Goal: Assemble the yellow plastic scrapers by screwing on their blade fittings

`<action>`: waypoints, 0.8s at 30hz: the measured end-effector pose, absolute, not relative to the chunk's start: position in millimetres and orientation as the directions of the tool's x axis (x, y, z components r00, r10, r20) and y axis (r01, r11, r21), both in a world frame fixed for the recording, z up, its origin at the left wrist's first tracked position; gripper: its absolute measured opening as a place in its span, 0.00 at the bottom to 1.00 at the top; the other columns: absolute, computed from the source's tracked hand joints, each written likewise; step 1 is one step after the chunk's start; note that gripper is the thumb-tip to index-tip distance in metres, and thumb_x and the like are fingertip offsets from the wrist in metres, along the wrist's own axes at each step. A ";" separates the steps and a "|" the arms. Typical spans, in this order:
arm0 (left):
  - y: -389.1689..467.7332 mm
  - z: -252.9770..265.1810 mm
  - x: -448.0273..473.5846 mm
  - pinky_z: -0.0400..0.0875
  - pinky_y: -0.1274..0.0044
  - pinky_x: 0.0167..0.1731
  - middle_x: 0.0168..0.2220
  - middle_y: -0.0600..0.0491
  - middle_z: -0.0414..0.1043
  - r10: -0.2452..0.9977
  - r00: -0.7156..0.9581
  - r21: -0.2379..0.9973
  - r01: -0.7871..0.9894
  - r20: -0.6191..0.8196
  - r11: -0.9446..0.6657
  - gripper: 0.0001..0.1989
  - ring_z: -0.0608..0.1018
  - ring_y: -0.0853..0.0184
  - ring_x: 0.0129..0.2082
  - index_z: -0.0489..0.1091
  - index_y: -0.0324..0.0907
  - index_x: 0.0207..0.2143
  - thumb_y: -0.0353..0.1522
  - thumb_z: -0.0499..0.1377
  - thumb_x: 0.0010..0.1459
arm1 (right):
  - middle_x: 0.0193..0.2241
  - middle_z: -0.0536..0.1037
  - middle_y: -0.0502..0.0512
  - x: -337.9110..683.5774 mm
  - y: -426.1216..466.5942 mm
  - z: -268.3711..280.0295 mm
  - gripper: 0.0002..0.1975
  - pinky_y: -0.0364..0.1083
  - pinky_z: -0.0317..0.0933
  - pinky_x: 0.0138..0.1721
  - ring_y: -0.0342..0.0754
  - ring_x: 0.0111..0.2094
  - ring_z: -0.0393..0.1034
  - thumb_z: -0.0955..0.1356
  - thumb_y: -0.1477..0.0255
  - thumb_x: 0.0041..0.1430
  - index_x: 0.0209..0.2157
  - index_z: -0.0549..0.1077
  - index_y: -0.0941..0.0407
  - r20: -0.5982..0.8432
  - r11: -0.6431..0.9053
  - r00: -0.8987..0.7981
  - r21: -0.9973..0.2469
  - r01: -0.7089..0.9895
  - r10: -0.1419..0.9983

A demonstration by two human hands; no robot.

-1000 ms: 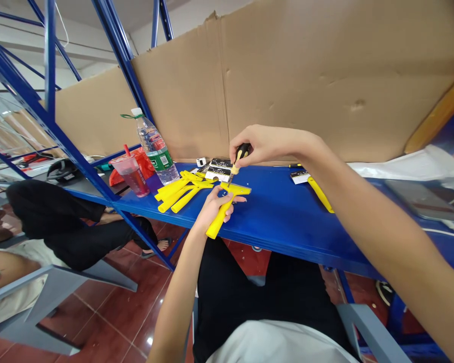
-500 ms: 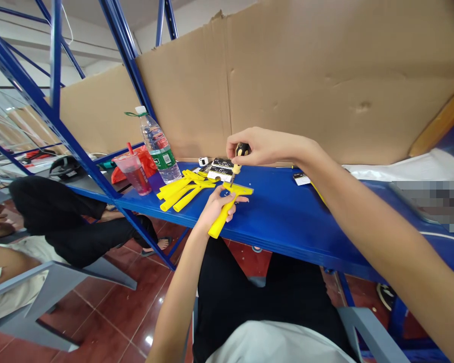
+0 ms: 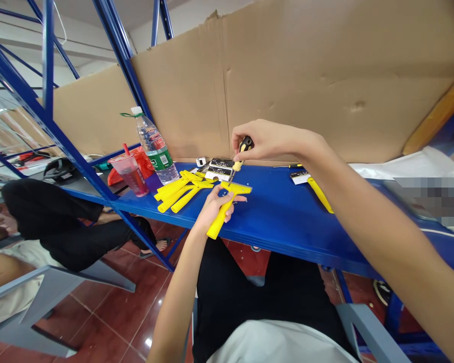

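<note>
My left hand (image 3: 214,207) is wrapped around a yellow T-shaped scraper (image 3: 220,220), its handle slanting down toward me over the table's front edge. Above it, my right hand (image 3: 263,140) grips a screwdriver (image 3: 243,150) with a black and cream handle. The screwdriver's shaft points down, and its tip meets the left part of the scraper's head. Several more yellow scrapers (image 3: 179,190) lie in a pile to the left of my left hand. Another yellow handle (image 3: 320,194) rests on the table, partly behind my right forearm.
Black and white packets (image 3: 221,170) lie behind the pile, with a small white box (image 3: 201,162) beside them. A water bottle (image 3: 158,147) and a plastic cup (image 3: 130,174) stand at left on the blue table (image 3: 280,217). A seated person's legs (image 3: 71,217) show far left.
My right hand has tilted the screwdriver slightly and shifted a little, showing more of its handle top. The view has turned slightly, and the yellow handle at right shows more.
</note>
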State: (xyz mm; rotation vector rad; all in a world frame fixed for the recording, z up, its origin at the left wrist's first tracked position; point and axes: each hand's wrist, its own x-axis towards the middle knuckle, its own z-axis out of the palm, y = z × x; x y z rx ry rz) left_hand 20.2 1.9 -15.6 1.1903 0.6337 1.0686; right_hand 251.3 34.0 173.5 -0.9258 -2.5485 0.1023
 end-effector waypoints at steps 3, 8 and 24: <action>1.9 -16.0 20.1 0.62 0.80 0.16 0.49 0.39 0.88 0.909 0.398 0.950 -0.311 0.123 0.007 0.31 0.71 0.75 0.18 0.61 0.46 0.52 0.43 0.78 0.60 | 0.42 0.85 0.58 251.5 32.3 175.5 0.18 0.51 0.61 0.39 0.57 0.43 0.76 0.80 0.55 0.60 0.41 0.81 0.52 0.375 0.762 -0.668 -0.225 0.607 0.643; 1.5 -15.6 20.8 0.61 0.80 0.16 0.49 0.38 0.88 0.905 0.405 0.951 -0.310 0.128 0.004 0.31 0.72 0.74 0.19 0.62 0.45 0.53 0.43 0.77 0.60 | 0.41 0.85 0.57 247.8 31.0 172.8 0.19 0.51 0.61 0.39 0.56 0.42 0.76 0.78 0.52 0.64 0.44 0.81 0.52 0.338 0.750 -0.671 -0.241 0.615 0.659; -0.2 -15.0 22.6 0.64 0.80 0.17 0.49 0.38 0.88 0.901 0.411 0.956 -0.294 0.135 -0.009 0.29 0.71 0.75 0.18 0.61 0.46 0.51 0.43 0.76 0.61 | 0.48 0.85 0.59 244.1 28.9 170.4 0.13 0.51 0.64 0.43 0.56 0.47 0.76 0.77 0.60 0.66 0.46 0.79 0.52 0.373 0.773 -0.677 -0.268 0.575 0.634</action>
